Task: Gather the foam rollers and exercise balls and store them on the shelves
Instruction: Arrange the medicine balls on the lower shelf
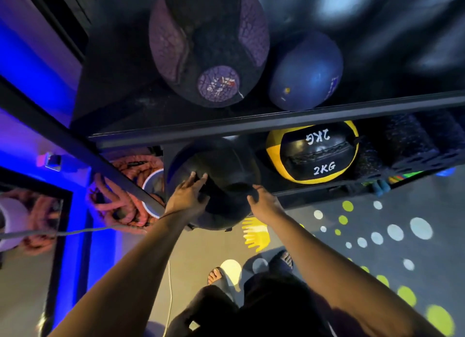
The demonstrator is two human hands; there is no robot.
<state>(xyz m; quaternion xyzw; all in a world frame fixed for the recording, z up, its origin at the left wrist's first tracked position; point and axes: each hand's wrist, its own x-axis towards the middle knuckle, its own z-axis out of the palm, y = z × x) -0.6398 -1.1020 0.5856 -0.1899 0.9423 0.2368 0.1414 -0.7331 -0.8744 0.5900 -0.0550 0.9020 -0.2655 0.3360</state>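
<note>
We steady the black medicine ball point(221, 165) at the lower shelf point(327, 189) lip, left hand point(187, 197) pressing flat-fingered at its 8 o'clock, right hand point(264, 204) cupping its 4 o'clock, so the push runs toward 12 o'clock, with the 2KG ball point(312, 153) just beside it at 2 o'clock.

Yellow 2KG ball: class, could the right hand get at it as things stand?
Probably yes: the yellow 2KG ball sits at the open front of the shelf, beside the right hand, with nothing before it. But that hand holds the black ball and would have to let go.
</note>
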